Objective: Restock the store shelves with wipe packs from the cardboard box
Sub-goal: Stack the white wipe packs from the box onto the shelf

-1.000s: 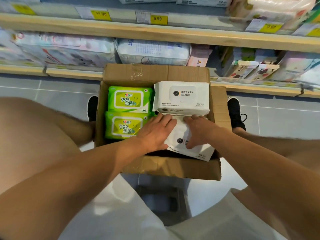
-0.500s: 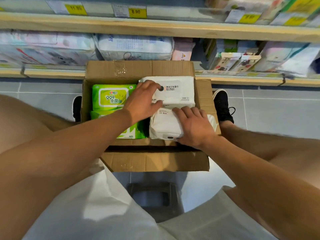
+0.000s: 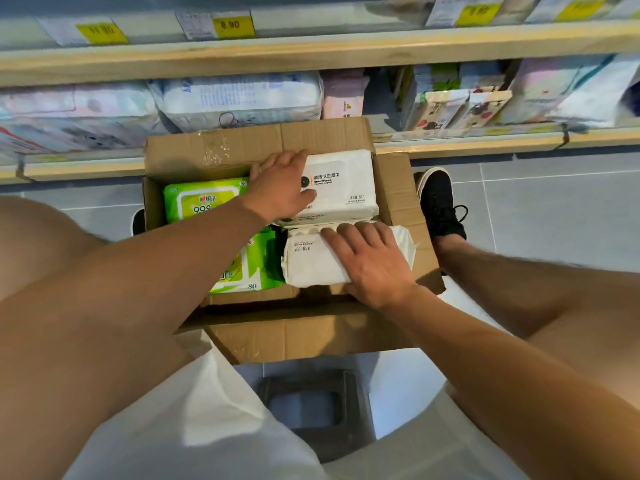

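Observation:
An open cardboard box [image 3: 221,154] stands on the floor between my feet. Two green wipe packs [image 3: 201,202] fill its left half, partly hidden by my left forearm. Two white wipe packs fill the right half. My left hand [image 3: 280,188] lies over the left end of the far white pack [image 3: 346,188], fingers hooked over its far edge and thumb on top. On the near white pack [image 3: 311,265], which is tilted up at its near side, rests my right hand [image 3: 370,261] with fingers straight.
The lowest shelf [image 3: 450,143] runs just behind the box, stocked with tissue and wipe packs [image 3: 242,98]. A second shelf with yellow price tags [image 3: 232,27] is above. My black shoe [image 3: 440,202] is right of the box; a dark stool [image 3: 311,410] is under me.
My left hand left the near white pack and moved onto the far one, sliding to its far left corner. The near pack shifted back into the box under my right hand.

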Tool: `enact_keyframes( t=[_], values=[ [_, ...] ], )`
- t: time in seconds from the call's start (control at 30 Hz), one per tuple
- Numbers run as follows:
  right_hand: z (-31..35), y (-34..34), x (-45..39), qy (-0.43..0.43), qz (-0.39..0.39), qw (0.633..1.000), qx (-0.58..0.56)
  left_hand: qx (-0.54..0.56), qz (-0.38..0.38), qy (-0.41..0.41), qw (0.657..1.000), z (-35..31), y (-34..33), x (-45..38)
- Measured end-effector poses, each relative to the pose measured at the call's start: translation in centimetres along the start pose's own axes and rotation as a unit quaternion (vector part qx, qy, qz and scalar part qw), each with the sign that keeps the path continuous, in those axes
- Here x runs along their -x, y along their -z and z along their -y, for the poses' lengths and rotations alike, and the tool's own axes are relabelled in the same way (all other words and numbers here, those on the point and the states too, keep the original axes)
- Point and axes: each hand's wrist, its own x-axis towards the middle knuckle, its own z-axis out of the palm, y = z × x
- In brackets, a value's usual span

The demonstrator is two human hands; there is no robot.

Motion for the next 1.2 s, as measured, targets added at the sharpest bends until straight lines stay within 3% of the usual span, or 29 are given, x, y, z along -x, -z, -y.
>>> enact_keyframes(
  t=[0.17, 0.27, 0.37, 0.57, 0.63, 0.83, 1.07, 1.2],
  values=[
    [-0.4, -0.1, -0.3, 0.002, 0.0, 1.0, -0.007, -0.039, -0.003, -0.006, 0.999, -0.6, 0.9, 0.9],
    [-0.4, -0.3, -0.1, 0.019, 0.015, 1.0, 0.004, 0.032, -0.003, -0.038, 0.999, 0.1, 0.8, 1.0],
    [-0.4, -0.4, 0.1, 0.029, 0.013, 0.999, 0.006, 0.131, 0.038, -0.05, 0.989, 0.5, 1.0, 0.8],
    [-0.8, -0.6, 0.3, 0.036, 0.02, 0.999, 0.005, 0.105, 0.143, 0.0, 0.984, -0.2, 1.5, 0.9],
    [-0.7, -0.7, 0.4, 0.038, 0.02, 0.999, 0.007, 0.089, 0.147, 0.003, 0.985, -0.3, 1.5, 1.1],
    [-0.6, -0.4, 0.0, 0.017, 0.016, 1.0, 0.006, 0.066, 0.037, -0.016, 0.997, -0.8, 1.9, 2.8],
    [1.0, 1.7, 0.2, -0.067, 0.002, 0.998, -0.013, -0.012, -0.093, 0.03, 0.995, 1.0, 5.8, 6.8],
    [1.6, 4.8, -0.8, -0.091, -0.014, 0.995, -0.027, 0.013, -0.15, 0.066, 0.986, 2.4, 9.2, 8.9]
  ],
)
